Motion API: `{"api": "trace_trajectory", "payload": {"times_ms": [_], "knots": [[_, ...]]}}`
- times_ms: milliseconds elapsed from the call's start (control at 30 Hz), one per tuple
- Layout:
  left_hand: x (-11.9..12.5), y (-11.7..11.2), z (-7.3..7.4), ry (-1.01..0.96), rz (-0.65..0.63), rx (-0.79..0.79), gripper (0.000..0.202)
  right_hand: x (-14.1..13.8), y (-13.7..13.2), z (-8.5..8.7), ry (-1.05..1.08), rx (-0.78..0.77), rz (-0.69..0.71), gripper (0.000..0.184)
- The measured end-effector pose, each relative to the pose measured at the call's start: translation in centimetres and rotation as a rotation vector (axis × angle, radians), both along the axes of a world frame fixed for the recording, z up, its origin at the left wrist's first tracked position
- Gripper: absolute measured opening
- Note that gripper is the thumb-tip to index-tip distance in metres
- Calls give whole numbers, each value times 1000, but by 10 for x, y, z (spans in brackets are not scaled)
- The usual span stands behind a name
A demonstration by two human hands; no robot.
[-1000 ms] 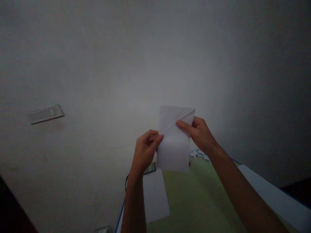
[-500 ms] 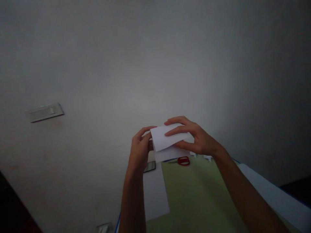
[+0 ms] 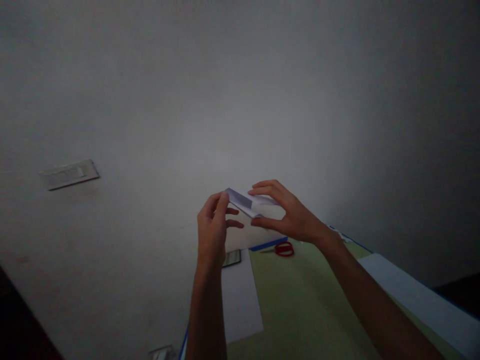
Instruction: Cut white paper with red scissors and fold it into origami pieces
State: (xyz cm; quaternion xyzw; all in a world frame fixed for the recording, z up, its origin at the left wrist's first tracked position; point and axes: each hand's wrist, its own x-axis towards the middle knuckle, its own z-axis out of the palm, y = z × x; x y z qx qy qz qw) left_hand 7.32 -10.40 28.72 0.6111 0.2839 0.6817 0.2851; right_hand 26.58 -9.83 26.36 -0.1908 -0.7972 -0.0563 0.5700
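Note:
A folded sheet of white paper (image 3: 242, 201) is held up in the air between both hands, tilted so that I look nearly along its edge. My left hand (image 3: 213, 225) pinches its left corner between thumb and forefinger, with the other fingers spread below. My right hand (image 3: 290, 210) curves around the right side, thumb under the lower edge and fingers along the upper edge. Below the hands, red-handled scissors (image 3: 284, 249) lie at the far edge of the green tabletop (image 3: 300, 300).
White paper (image 3: 242, 300) lies on the table's left side, with a dark flat phone-like object (image 3: 232, 258) at its top. Another white sheet (image 3: 420, 300) lies along the right edge. Paper scraps (image 3: 343, 236) sit at the far right edge. A switch plate (image 3: 70, 174) is on the grey wall (image 3: 187, 100).
The folded paper has turned from showing its broad face to nearly edge-on. My left hand has shifted slightly left with its lower fingers spread, and my right hand has moved slightly left.

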Motion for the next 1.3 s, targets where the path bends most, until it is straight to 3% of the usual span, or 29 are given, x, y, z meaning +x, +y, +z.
{"api": "trace_trajectory", "payload": {"times_ms": [200,300,500,700,967,1300], "knots": [[-2,3,0,138,-3,209,34,0,0,4,194,-98,112,22],[-1,1,0,122,9,255,33,-2,-3,5,227,-114,129,15],[2,-2,0,79,76,255,34,-3,-1,7,275,-104,132,16],[2,0,-2,52,127,305,30,-4,-7,8,415,-82,146,38],[7,-4,-1,55,182,322,26,-6,-14,15,484,-25,106,13],[8,-6,-3,44,187,319,28,-6,-18,17,491,14,62,10]]}}
